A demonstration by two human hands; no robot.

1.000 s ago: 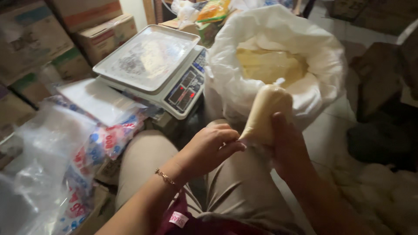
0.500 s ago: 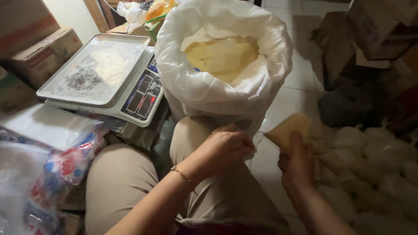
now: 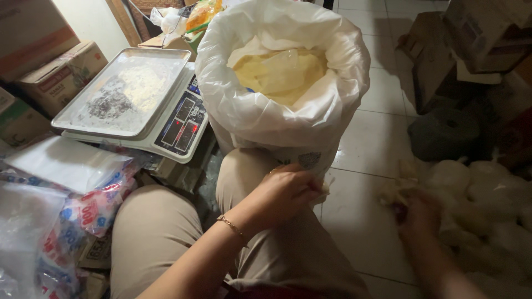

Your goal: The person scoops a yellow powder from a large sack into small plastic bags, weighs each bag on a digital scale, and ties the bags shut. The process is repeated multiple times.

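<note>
Plastic packet (image 3: 394, 190): small, clear, packed with pale yellow filling, blurred, on the tiled floor (image 3: 366, 149) beside heaped packets (image 3: 487, 210).
Right hand (image 3: 418, 213): on the packet, grip unclear.
Left hand (image 3: 285, 191): curled, resting on the knee.
Sack (image 3: 266, 116): white, open, yellowish contents.

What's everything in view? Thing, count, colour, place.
sack: 1, white, open, centre, yellowish powder inside
scale: 1, pale, steel tray on top, left of sack
empty plastic bags: a stack, clear, far left
cardboard boxes: several, brown, upper left
filled packets: a heap, pale, floor at right
left hand: 1, on knee, closed; contents unclear
right hand: 1, blurred, at the heap's edge
</note>
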